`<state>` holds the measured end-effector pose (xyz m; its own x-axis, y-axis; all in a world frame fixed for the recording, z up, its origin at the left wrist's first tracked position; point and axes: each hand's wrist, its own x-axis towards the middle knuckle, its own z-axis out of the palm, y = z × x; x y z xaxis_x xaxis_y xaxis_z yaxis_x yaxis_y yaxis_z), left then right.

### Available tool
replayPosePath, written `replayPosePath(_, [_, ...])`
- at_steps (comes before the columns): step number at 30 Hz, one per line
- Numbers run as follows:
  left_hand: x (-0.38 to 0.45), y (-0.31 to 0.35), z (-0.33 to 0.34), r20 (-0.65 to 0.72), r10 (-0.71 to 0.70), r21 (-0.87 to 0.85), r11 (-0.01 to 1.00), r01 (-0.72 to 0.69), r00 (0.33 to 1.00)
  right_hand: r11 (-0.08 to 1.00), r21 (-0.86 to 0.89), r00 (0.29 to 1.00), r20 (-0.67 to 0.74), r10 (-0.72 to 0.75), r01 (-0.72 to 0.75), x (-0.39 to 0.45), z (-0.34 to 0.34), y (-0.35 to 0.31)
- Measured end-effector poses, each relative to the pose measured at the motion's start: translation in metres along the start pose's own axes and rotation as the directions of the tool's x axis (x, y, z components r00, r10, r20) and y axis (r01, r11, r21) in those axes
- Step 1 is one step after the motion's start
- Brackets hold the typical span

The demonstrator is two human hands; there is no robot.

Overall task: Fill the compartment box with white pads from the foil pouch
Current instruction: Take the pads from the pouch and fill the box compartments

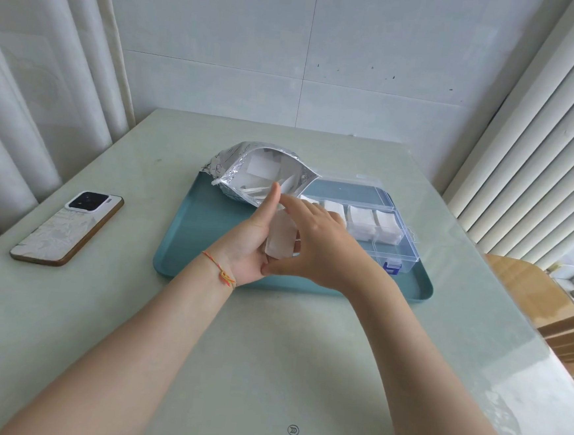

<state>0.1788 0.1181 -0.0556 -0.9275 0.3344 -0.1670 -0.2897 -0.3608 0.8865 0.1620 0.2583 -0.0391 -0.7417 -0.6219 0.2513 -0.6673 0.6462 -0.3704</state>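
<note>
Soft, even daylight fills the scene, coming from about 3 o'clock, where the blinds (539,141) glow pale and nearly wash out. The glossy table (266,370) carries a broad sheen toward 4 o'clock, with mottled reflections near that edge. Shadows are faint: a weak one lies under the forearms toward 8 o'clock. The foil pouch (234,165) shows small bright glints. The wide lens bows the curtains (29,111) at 9 o'clock and bends the blinds inward. Focus is fair in the centre; the hands look slightly soft, the corners softer.
</note>
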Motion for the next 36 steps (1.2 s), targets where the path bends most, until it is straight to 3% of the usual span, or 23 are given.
replayPosePath(6, [0.001,0.002,-0.003,0.011,-0.044,-0.071,0.997,0.044,0.999,0.999,0.037,0.999,-0.04,-0.005,0.006,-0.003,-0.004,-0.002])
replayPosePath(13, [0.003,0.001,-0.002,-0.113,-0.027,-0.066,0.998,0.02,0.993,0.997,0.054,0.998,-0.039,-0.057,0.059,0.001,0.001,-0.003])
replayPosePath(19, [0.002,0.001,-0.005,-0.147,-0.067,-0.202,0.979,0.036,0.987,0.99,0.112,0.996,-0.025,-0.083,0.085,0.0,0.004,-0.009])
replayPosePath(26, [0.003,0.002,-0.002,-0.178,-0.091,-0.149,0.987,0.065,0.98,0.973,0.217,0.997,-0.018,-0.078,0.08,0.001,0.004,-0.006])
replayPosePath(36, [-0.003,0.005,0.004,-0.097,-0.081,-0.095,0.993,0.072,0.992,0.998,0.052,0.998,-0.049,-0.032,0.034,0.001,-0.001,0.001])
